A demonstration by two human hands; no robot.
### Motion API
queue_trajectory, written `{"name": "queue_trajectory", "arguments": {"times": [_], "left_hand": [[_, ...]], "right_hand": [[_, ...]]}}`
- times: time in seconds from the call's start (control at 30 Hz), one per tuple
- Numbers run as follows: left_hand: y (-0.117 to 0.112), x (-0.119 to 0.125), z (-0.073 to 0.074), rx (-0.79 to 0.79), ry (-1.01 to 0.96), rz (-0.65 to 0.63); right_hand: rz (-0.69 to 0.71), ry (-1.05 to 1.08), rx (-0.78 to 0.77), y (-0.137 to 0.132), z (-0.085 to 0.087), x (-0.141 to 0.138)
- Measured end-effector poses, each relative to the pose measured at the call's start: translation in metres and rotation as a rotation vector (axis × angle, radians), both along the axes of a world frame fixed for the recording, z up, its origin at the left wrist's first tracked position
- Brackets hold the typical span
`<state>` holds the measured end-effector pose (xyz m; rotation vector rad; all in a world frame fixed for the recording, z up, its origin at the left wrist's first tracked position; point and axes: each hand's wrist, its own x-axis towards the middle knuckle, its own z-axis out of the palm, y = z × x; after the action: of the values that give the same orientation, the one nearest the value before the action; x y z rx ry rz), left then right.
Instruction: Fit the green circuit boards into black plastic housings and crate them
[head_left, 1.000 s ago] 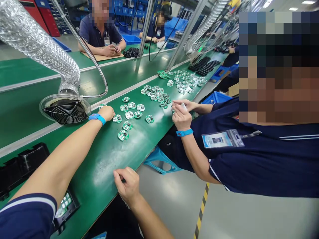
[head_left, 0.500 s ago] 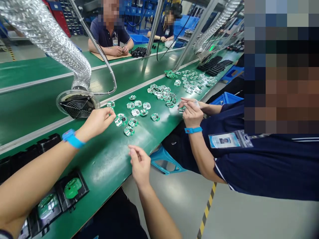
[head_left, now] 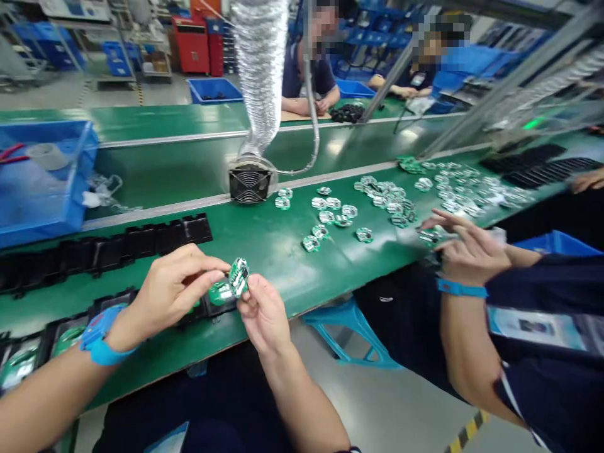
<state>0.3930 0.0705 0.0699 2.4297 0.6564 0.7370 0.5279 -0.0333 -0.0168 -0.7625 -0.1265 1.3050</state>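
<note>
A round green circuit board [head_left: 239, 278] with white markings stands on edge between my two hands, above the bench. My right hand [head_left: 265, 311] pinches its right edge between thumb and fingers. My left hand [head_left: 182, 286], with a blue wrist strap [head_left: 101, 336], has thumb and fingertips closed at the board's left edge. Below and behind the hands runs a row of black plastic housings [head_left: 129, 296], several with green boards [head_left: 70, 340] in them. My left hand and forearm hide part of that row.
Loose circuit boards [head_left: 326, 217] lie across the green bench [head_left: 264, 245]. A fan on a silver duct [head_left: 252, 182] stands behind them. More black housings [head_left: 155, 239] and a blue bin [head_left: 75, 182] are at left. On the right, a co-worker's hands [head_left: 472, 248] handle a board.
The view has swung left. My left hand has come back from the loose boards to meet my right hand, and a circuit board is now held between them.
</note>
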Motion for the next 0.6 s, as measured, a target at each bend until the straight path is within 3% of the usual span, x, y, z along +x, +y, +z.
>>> {"name": "queue_trajectory", "arguments": {"times": [0.1,0.23,0.47,0.6], "left_hand": [[-0.015,-0.046,-0.009,0.064,-0.19,0.102],[-0.035,-0.099,-0.019,0.133,-0.354,0.291],[-0.074,-0.182,-0.039,0.252,-0.531,0.594],[-0.094,-0.226,-0.038,0.284,-0.458,0.809]], "right_hand": [[0.289,0.311,0.033,0.002,0.01,-0.039],[0.603,0.533,0.04,0.001,0.016,-0.094],[0.966,0.683,-0.103,0.001,0.024,-0.175],[1.091,0.605,-0.176,0.001,0.027,-0.218]]}}
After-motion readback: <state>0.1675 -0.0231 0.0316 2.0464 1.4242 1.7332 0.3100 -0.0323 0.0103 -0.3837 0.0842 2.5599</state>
